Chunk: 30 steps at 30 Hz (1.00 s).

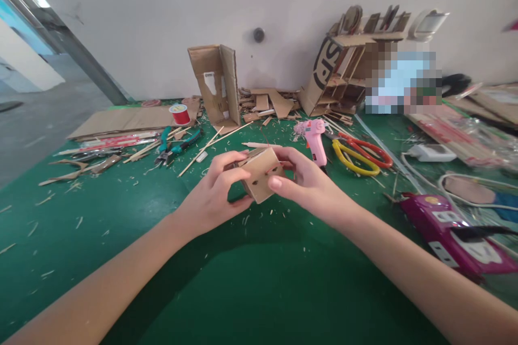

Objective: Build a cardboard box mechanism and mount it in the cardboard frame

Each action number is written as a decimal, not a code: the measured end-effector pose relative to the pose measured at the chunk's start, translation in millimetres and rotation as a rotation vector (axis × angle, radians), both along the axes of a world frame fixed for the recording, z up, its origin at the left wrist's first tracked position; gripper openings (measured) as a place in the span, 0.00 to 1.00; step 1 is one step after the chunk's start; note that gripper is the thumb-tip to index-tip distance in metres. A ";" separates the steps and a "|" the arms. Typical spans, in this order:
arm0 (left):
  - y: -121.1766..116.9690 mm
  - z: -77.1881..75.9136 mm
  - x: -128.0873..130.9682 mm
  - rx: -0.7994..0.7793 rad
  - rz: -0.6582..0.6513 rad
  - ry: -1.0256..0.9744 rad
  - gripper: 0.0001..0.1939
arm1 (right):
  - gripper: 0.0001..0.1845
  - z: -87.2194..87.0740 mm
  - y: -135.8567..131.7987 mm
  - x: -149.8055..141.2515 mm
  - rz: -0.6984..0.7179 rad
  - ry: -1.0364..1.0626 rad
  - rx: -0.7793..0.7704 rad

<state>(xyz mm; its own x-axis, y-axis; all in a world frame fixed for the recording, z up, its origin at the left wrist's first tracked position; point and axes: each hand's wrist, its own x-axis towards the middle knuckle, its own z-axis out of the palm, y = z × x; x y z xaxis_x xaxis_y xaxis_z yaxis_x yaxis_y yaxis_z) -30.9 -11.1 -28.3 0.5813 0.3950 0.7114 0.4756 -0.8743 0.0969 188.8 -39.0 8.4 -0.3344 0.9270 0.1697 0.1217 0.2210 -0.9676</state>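
Observation:
A small cardboard box (pixel 261 175) with dark holes in its near face is held tilted above the green table. My left hand (pixel 220 186) grips its left side, fingers on top and thumb underneath. On the right side, my right hand (pixel 301 178) holds it with the thumb across the near face and the fingers behind. The far side of the box is hidden. Just beyond the hands lies a pointed wooden stick (pixel 259 145). A pink glue gun (pixel 316 140) stands close to my right hand, beside scissors with red and yellow handles (pixel 354 159).
Teal-handled cutters (pixel 176 146) and a red thread spool (pixel 179 115) lie at left. Cardboard stands (pixel 222 86) and a shelf-like cardboard structure (pixel 324 73) rise against the wall. A magenta power strip (pixel 453 232) with cables is at right. Thin sticks and shavings litter the green table (pixel 259 280).

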 end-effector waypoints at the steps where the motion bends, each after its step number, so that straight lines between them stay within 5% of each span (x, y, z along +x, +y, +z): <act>1: 0.3 -0.3 -0.1 0.001 0.001 -0.009 0.29 | 0.29 0.4 0.0 0.9 0.032 0.020 -0.009; 9: -2.4 1.6 0.7 0.011 -0.030 0.024 0.27 | 0.20 -4.0 1.6 -4.4 -0.106 -0.025 -0.003; 16: -1.2 1.0 -0.2 0.016 0.012 -0.018 0.29 | 0.32 -4.3 1.0 1.8 0.043 0.041 -0.008; 22: -2.2 1.4 0.3 0.020 0.013 0.007 0.30 | 0.26 -3.5 -0.5 -0.2 -0.002 0.038 -0.018; 30: 0.0 1.0 0.4 0.007 0.043 -0.008 0.31 | 0.04 -0.8 0.9 1.6 -0.427 0.008 0.298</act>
<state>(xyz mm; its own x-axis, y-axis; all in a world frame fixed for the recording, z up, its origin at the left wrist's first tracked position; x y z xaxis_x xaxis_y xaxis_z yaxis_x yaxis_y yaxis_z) -30.5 -11.1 -27.3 0.5583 0.4144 0.7187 0.5119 -0.8538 0.0947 190.4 -38.2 7.5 0.0654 0.8915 0.4484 0.2543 0.4196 -0.8714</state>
